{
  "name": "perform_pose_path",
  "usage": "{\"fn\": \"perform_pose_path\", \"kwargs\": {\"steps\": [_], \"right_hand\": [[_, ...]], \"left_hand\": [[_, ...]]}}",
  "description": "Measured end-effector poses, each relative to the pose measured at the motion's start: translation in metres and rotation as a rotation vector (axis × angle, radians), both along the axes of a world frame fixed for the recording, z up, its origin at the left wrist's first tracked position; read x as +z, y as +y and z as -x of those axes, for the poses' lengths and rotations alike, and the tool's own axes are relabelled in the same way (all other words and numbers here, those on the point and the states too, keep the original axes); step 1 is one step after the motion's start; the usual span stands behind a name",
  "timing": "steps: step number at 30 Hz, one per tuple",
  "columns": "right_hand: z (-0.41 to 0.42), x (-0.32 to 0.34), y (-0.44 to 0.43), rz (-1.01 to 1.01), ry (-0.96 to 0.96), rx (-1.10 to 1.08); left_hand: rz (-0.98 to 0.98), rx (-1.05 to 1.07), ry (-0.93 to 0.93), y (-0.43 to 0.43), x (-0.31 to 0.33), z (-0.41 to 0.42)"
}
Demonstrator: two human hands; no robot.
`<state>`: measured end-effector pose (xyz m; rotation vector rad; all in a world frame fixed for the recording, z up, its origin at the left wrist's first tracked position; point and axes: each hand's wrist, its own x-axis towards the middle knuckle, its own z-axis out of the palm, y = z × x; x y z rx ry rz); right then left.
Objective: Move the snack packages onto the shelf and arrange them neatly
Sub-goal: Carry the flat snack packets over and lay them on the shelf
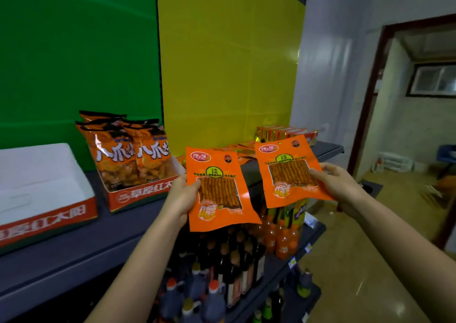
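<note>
Orange snack packages at frame centre: left hand (181,196) grips the left package (218,189), right hand (338,183) the right package (291,172), both above the shelf (138,214). Transfer step; next, lay them beside the flat pile (243,150).

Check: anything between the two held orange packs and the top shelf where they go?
Nothing visible. The left hand and right hand each hold an orange pack in front of the top shelf. Loose orange packs already lie on it behind them.

Green panel (74,51) and yellow panel (229,63) stand behind — dark bottles (232,268) and orange bottles (278,238) crowd lower tiers, doorway (419,100) at right.
</note>
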<state>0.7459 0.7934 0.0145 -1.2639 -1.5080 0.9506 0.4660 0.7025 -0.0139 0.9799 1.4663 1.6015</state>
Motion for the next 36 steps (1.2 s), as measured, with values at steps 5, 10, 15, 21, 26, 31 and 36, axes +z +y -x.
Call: {"fn": "perform_pose_path", "kwargs": {"steps": [5, 10, 15, 21, 26, 31, 36], "right_hand": [[-0.031, -0.007, 0.05, 0.032, 0.009, 0.107], [-0.03, -0.014, 0.097, 0.06, -0.004, 0.205], [-0.008, -0.02, 0.146, 0.073, 0.027, 0.327], [0.034, -0.022, 0.197, 0.081, 0.041, 0.473], [0.07, -0.036, 0.229, 0.059, 0.008, 0.537], [0.094, -0.051, 0.251, 0.071, -0.066, 0.588], [0.101, -0.059, 0.268, -0.061, -0.318, 0.565]], "left_hand": [[0.04, 0.101, -0.011, 0.039, -0.007, -0.043], [0.093, 0.213, 0.021, 0.071, -0.01, -0.051], [0.084, 0.323, 0.062, 0.104, -0.016, -0.037], [0.144, 0.428, 0.16, 0.131, -0.023, -0.01], [0.246, 0.529, 0.281, 0.142, -0.025, 0.002], [0.312, 0.645, 0.45, 0.147, -0.026, -0.002], [0.36, 0.698, 0.566, 0.157, -0.027, -0.012]]}}
